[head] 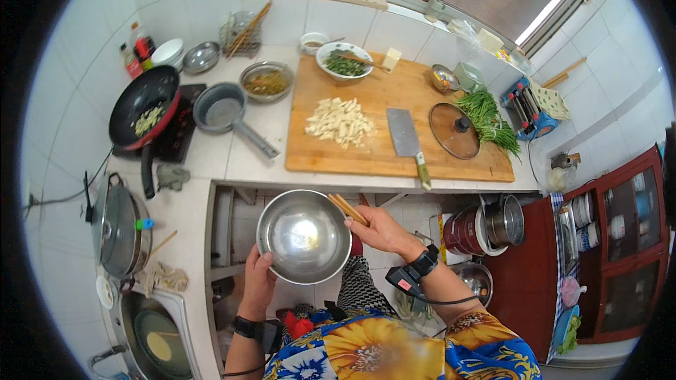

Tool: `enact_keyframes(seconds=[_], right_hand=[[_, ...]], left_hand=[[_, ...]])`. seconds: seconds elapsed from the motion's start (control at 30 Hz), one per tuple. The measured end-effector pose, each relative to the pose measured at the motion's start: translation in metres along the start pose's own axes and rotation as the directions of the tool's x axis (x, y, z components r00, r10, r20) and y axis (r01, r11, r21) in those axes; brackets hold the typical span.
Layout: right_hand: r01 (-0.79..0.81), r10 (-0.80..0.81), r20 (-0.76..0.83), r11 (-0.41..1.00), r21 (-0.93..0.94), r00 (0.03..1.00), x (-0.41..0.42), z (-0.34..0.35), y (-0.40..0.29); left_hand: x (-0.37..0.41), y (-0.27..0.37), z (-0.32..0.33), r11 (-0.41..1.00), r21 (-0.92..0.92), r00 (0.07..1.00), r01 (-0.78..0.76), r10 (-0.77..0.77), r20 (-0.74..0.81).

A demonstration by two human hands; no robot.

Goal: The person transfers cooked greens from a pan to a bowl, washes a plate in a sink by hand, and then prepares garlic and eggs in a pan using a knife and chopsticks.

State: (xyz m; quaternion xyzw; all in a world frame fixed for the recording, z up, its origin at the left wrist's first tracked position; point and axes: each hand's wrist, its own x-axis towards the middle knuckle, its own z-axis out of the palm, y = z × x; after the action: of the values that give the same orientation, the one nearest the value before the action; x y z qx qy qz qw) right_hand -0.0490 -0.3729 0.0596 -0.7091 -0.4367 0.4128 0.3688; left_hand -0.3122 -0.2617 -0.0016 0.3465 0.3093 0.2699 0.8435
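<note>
A shiny stainless steel bowl (302, 237) is held in front of my body, its inside facing up with nothing visible in it. My left hand (259, 274) grips its lower left rim, thumb on the inner edge. Wooden chopsticks (348, 209) lie in the grasp of my right hand (383, 229), whose thumb is at the bowl's right rim. Beyond the bowl, a wooden cutting board (338, 162) carries a pile of pale chopped pieces (340, 121) and a cleaver (405, 134). The cleaver's handle sticks out over the counter's front edge.
A red-sided frying pan (153, 129) with chopped bits sits on a black cooktop (185, 140), left, beside a grey saucepan (219, 108). Board items include a glass lid (449, 137), green stalks (486, 116) and a bowl of greens (320, 65). A sink (129, 322) is lower left.
</note>
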Motion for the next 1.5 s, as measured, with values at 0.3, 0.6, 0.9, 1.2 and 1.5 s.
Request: enact_keyframes(seconds=[0.3,0.6,0.9,1.2,1.5], right_hand=[[-0.199,0.235,-0.081,0.929,0.314,0.969,0.028,-0.201,0.091],[-0.11,0.272,-0.443,0.928,0.357,0.854,0.121,-0.376,0.165],[-0.217,0.423,-0.499,0.882,0.419,0.756,0.222,-0.425,0.199],[0.04,0.481,-0.528,0.712,0.701,0.7,0.24,-0.456,0.232],[-0.076,0.585,-0.578,0.737,0.671,0.569,0.26,-0.514,0.28]], left_hand=[[0.15,-0.043,0.195,0.99,0.087,0.981,0.107,-0.119,0.153],[0.201,-0.035,0.237,0.99,0.138,0.989,-0.027,0.047,-0.141],[0.133,-0.036,0.158,0.993,0.072,0.781,-0.096,0.12,-0.613],[0.118,-0.049,0.152,0.991,0.046,0.677,-0.123,0.118,-0.727],[0.128,-0.048,0.158,0.993,0.076,0.662,-0.091,0.117,-0.74]])
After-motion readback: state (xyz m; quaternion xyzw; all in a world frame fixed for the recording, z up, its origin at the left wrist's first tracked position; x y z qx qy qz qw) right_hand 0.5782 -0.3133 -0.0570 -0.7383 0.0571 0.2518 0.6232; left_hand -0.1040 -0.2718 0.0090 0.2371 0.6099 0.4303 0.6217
